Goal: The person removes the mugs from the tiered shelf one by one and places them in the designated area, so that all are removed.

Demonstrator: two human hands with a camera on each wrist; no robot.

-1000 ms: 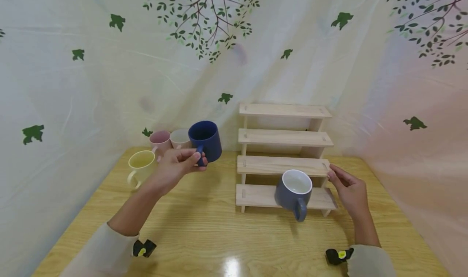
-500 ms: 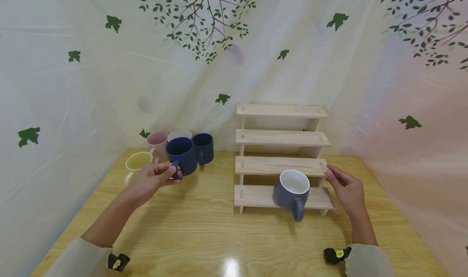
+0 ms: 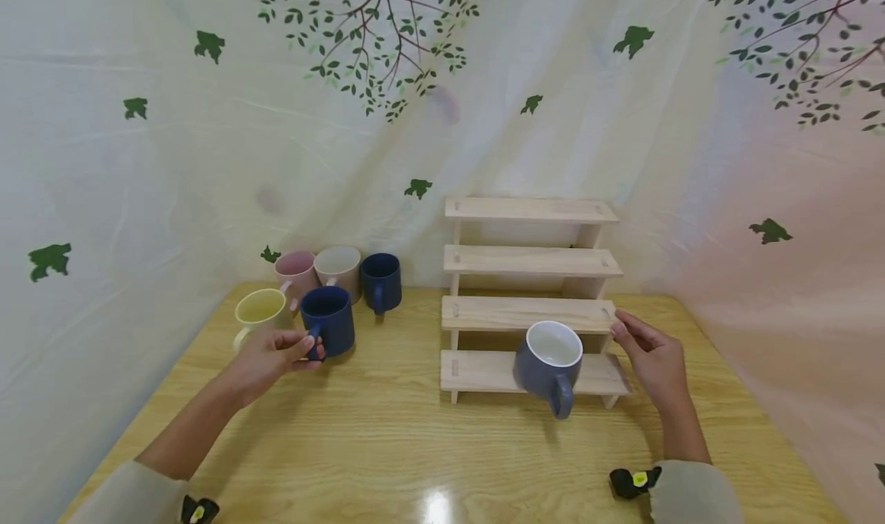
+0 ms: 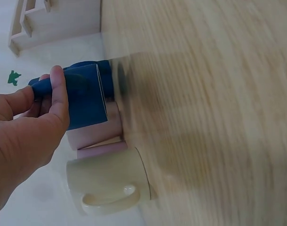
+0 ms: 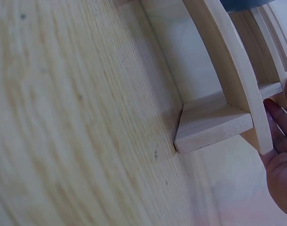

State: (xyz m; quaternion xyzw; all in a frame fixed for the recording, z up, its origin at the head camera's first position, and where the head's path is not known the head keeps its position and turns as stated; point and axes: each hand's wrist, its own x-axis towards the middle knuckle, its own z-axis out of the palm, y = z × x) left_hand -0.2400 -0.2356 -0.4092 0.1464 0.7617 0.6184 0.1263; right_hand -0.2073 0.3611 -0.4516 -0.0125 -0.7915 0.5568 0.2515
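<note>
My left hand (image 3: 266,363) pinches the handle of a blue mug (image 3: 332,320), held upright at the left of the table. Whether its base touches the tabletop I cannot tell. Behind it stand a pink mug (image 3: 296,272), a white-looking mug (image 3: 339,270) and a darker navy mug (image 3: 382,282). A pale yellow mug (image 4: 106,174) is beside it, handle outward, clear in the left wrist view. My right hand (image 3: 653,355) grips the right end of the wooden step shelf (image 3: 525,313) at its second tier from the bottom. A grey-blue mug (image 3: 546,370) with white inside sits on the lowest tier.
The wooden table (image 3: 387,447) runs back to a pale curtain (image 3: 332,163) printed with leaves, which also closes in both sides. In the right wrist view a shelf leg (image 5: 214,127) stands on the tabletop.
My left hand has carried the blue mug left and down towards the other mugs, uncovering the navy mug and the white-looking one. My right hand keeps its grip on the shelf.
</note>
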